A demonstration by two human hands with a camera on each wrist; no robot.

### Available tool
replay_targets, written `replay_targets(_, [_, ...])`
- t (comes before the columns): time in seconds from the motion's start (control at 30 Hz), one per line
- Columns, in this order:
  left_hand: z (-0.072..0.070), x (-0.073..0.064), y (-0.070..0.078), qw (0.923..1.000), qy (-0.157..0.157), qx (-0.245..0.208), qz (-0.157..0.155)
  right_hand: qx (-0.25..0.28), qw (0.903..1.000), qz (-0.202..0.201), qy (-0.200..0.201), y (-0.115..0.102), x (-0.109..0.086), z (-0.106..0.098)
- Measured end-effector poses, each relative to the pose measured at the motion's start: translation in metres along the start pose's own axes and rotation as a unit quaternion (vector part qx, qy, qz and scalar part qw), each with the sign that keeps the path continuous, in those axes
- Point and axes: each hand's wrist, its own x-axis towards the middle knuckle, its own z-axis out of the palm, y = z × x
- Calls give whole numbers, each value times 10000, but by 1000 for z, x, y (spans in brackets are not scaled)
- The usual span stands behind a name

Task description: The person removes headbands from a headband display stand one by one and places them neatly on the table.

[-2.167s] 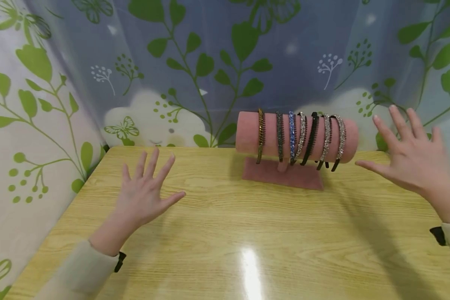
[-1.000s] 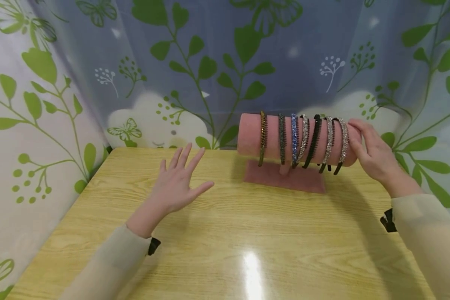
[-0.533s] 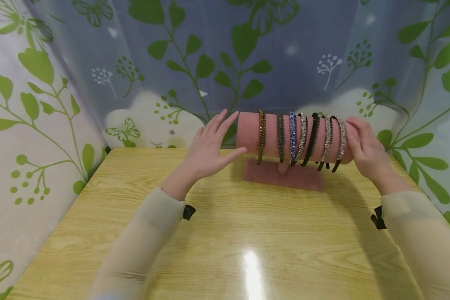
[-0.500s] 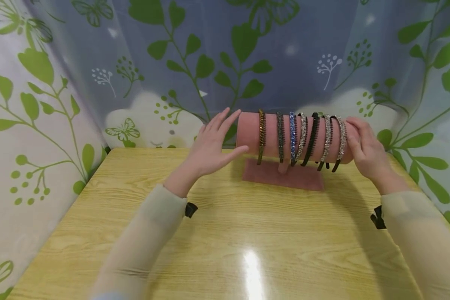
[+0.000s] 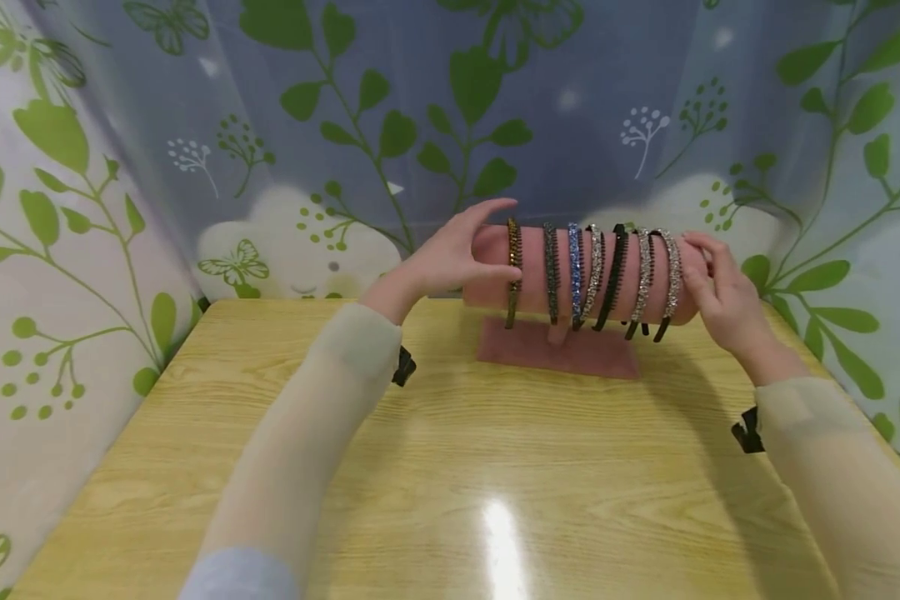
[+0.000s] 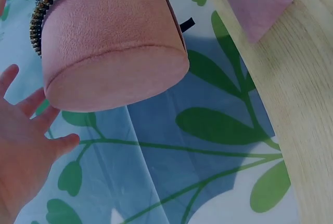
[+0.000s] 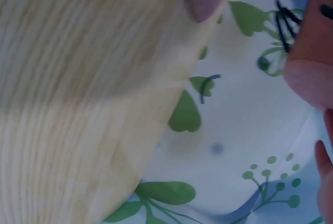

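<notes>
Left hand [image 5: 450,254] and right hand [image 5: 727,307] at opposite ends of the pink stand [image 5: 535,287]

Behind the stand, and rising on both sides of it, hangs a blue and white curtain [image 5: 427,58] printed with green leaves and butterflies. Beneath the stand is the wood-grain table [image 5: 420,467], with a bright glare in front of the stand and shadow falling to its right.

Two pale sleeves come toward the stand: the left sleeve [image 5: 300,450] from the front left, the right sleeve [image 5: 817,450] from the front right.

The stand itself sits upright near the table's back edge, a thick fuzzy roll lying sideways on a short post above a flat base.

At the stand's left end, the left hand is spread wide, thumb on the near side and fingers above; whether it touches the roll cannot be told. At the stand's right end, the right hand holds the roll, fingers curved over it and thumb in front.

Seven headbands straddle the stand's roll. From its left end they run gold [image 5: 513,293], dark grey [image 5: 551,275], blue [image 5: 574,275], silver [image 5: 594,271], black [image 5: 612,279], then two more silver ones, the last just beside the right hand.

Smallest are the black clips at the cuffs, one [image 5: 402,367] left of the stand's base, one [image 5: 750,431] to its front right.
</notes>
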Motion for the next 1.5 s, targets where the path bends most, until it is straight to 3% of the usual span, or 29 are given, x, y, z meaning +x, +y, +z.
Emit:
replay_targets(0.2, [2, 11, 0, 9993, -231, -275, -92, 526, 9937, 765, -634, -8, 2, -11])
replay_targets(0.33, [2, 16, 0, 9982, -340, -480, -111, 970, 9867, 982, -853, -11, 4, -17])
replay_targets(0.47, [2, 18, 4, 9969, -415, -639, -193, 1304, 9847, 800, -838, -10, 7, -20])
replay_targets(0.6, [5, 22, 0, 9969, -427, -638, -157, 1517, 9842, 462, -785, -6, 8, -19])
replay_targets(0.63, [8, 25, -7, 9973, -409, -607, -108, 1544, 9841, 427, -771, -5, 8, -19])
replay_targets(1.03, [12, 26, -13, 9987, -360, 238, -279, 1381, 9857, 556, -786, 1, 9, -17])
replay_targets(1.33, [6, 17, -21, 9992, -185, -210, -298, 1361, 9865, 553, -719, 0, 9, -19])
replay_targets(1.5, [6, 10, -28, 9995, -97, 45, -314, 1333, 9862, 566, -796, -1, 8, -17])
